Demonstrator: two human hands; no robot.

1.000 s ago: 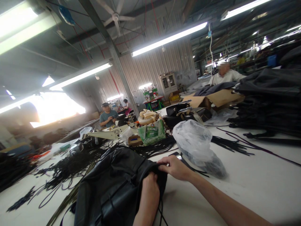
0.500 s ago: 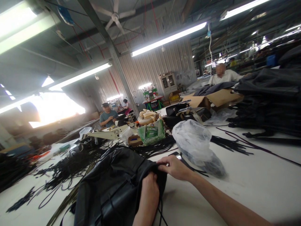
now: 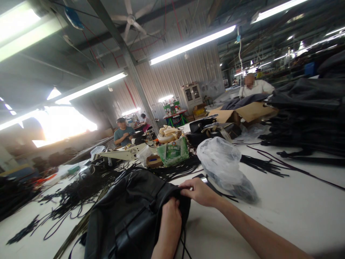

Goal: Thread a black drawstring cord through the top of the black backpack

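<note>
A black leather bag [image 3: 129, 216] lies on the white table [image 3: 283, 216] in front of me. My left hand [image 3: 170, 217] is closed on the bag's right edge, its fingers curled into the black material. My right hand [image 3: 198, 191] pinches the same edge a little higher, with thumb and fingers pressed together on it. Thin black cords hang down from the bag below my left hand.
A clear plastic bag [image 3: 223, 163] with dark contents sits just beyond my right hand. Black cords [image 3: 72, 194] are strewn at left, a green bag [image 3: 172, 153] stands behind, and stacked black material [image 3: 309, 118] lies at right. Other people work in the background.
</note>
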